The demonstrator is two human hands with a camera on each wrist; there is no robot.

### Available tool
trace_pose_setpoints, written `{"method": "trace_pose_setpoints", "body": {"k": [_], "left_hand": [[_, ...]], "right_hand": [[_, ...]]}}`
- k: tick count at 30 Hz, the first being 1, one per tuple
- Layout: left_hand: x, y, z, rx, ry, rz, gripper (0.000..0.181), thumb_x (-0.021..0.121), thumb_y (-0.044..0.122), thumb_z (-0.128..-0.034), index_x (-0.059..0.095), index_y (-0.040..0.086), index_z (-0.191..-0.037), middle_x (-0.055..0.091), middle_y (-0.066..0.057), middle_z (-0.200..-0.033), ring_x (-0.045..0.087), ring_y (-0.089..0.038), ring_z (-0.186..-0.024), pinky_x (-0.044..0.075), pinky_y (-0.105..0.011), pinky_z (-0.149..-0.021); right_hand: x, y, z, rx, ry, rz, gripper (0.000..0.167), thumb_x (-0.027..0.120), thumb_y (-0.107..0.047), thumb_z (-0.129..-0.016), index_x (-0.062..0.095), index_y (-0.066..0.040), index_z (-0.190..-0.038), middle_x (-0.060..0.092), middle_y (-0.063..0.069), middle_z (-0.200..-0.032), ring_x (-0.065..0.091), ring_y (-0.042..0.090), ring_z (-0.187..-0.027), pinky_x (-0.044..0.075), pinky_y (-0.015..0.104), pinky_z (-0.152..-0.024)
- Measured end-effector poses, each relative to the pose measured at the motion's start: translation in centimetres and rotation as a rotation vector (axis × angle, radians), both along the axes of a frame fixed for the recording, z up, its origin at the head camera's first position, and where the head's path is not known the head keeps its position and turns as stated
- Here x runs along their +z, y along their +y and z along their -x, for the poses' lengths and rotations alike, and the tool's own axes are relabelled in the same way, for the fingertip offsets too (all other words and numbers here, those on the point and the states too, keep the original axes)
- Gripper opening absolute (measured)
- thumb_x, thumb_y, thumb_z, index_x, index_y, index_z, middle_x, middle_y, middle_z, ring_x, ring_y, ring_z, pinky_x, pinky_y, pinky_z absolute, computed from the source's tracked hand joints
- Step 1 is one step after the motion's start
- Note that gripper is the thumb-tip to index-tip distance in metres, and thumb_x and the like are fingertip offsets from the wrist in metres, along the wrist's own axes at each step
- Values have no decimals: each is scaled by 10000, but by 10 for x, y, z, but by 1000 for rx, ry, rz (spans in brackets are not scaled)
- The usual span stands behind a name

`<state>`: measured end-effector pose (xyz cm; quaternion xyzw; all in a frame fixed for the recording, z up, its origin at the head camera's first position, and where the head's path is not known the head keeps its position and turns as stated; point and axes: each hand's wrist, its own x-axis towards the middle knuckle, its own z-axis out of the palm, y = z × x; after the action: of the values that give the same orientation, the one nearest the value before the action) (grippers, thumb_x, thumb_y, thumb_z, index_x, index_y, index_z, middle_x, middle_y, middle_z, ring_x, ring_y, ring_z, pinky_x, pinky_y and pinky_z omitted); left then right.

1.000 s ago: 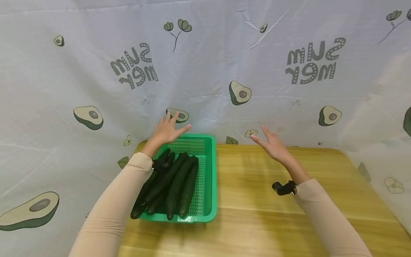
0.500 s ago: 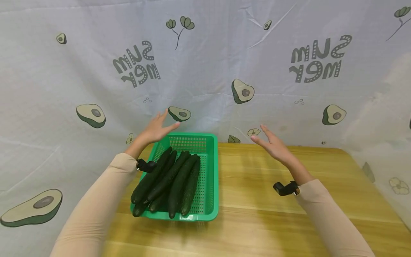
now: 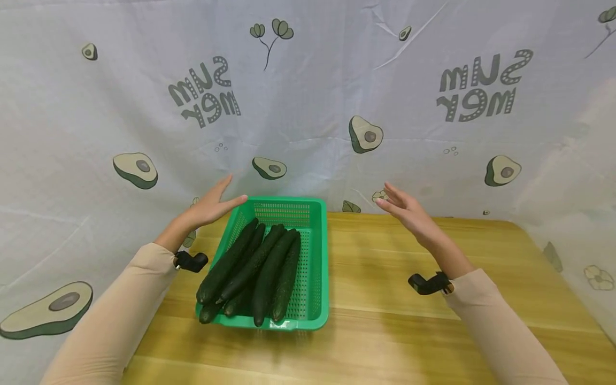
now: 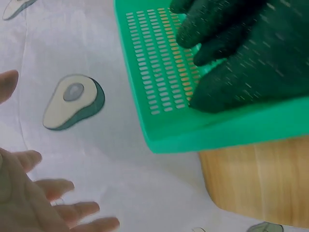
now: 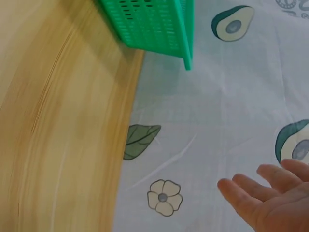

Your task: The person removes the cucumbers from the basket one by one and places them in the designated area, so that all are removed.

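Observation:
A green plastic basket (image 3: 318, 267) (image 4: 164, 140) (image 5: 159, 29) holds several dark green cucumbers (image 3: 271, 272) (image 4: 260, 67), lying side by side lengthwise, some over others. The left hand (image 3: 207, 207) (image 4: 34, 198) is held in the air at the basket's left back corner, fingers extended and thumb apart, touching nothing. Well to the right of the basket, the right hand (image 3: 409, 214) (image 5: 275, 198) hovers over the table's back edge, fingers extended, holding nothing.
The wooden table (image 3: 375, 342) (image 4: 260, 179) (image 5: 58, 125) carries the basket on its left part. A pale curtain (image 3: 308, 96) (image 4: 130, 183) (image 5: 207, 106) printed with avocados and flowers hangs behind and along both sides. Black cameras (image 3: 191, 262) are strapped to both wrists.
The left hand has moved left and down, away from above the basket, uncovering the cucumbers. The right hand has stayed nearly in place, its fingers slightly closer together. Basket and cucumbers have not moved.

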<state>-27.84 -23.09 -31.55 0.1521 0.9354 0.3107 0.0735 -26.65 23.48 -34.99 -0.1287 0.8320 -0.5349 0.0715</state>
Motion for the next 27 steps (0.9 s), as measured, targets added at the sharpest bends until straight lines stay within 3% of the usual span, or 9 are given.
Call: {"method": "trace_pose_setpoints", "body": {"k": [7, 13, 20, 23, 27], "left_hand": [[-7, -15, -11, -20, -15, -77, 855, 486, 430, -1047, -75, 107, -1604, -71, -183, -1649, -27, -422, -1488, 74, -675, -1123], [-22, -32, -18, -5, -65, -152, 848, 483, 432, -1052, -111, 180, -1603, -103, -149, -1651, -23, -425, -1487, 87, -698, -1106], [-36, -44, -31, -16, -164, -305, 816, 482, 355, -1069, -137, 281, -1595, -73, -206, -1641, 39, -499, -1462, 277, -744, -999], [-42, -48, -34, -10, -203, -362, 811, 481, 365, -1070, -140, 313, -1590, -68, -213, -1639, 64, -521, -1449, 316, -734, -977], [-54, -51, -35, -11, -250, -434, 799, 462, 355, -1079, -152, 300, -1588, -75, -210, -1639, 47, -479, -1467, 323, -713, -990]], "right_hand": [[9, -11, -2, 5, -45, 180, 772, 565, -341, -1038, 105, -126, -1619, 143, 113, -1649, 239, 314, -1470, 296, 463, -1136], [16, -27, -4, 18, -84, 321, 706, 551, -235, -1051, 148, -72, -1608, 209, 175, -1624, 338, 369, -1417, 393, 431, -1068], [16, -48, 0, 16, -121, 373, 651, 556, -188, -1046, 229, -13, -1581, 302, 264, -1557, 585, 290, -1184, 491, 394, -968], [17, -59, 2, 25, -143, 391, 630, 555, -160, -1045, 248, 1, -1571, 325, 271, -1539, 595, 289, -1150, 495, 419, -961], [17, -74, 5, 24, -178, 427, 596, 561, -132, -1039, 294, 7, -1553, 364, 244, -1519, 542, 403, -1218, 503, 439, -948]]}}
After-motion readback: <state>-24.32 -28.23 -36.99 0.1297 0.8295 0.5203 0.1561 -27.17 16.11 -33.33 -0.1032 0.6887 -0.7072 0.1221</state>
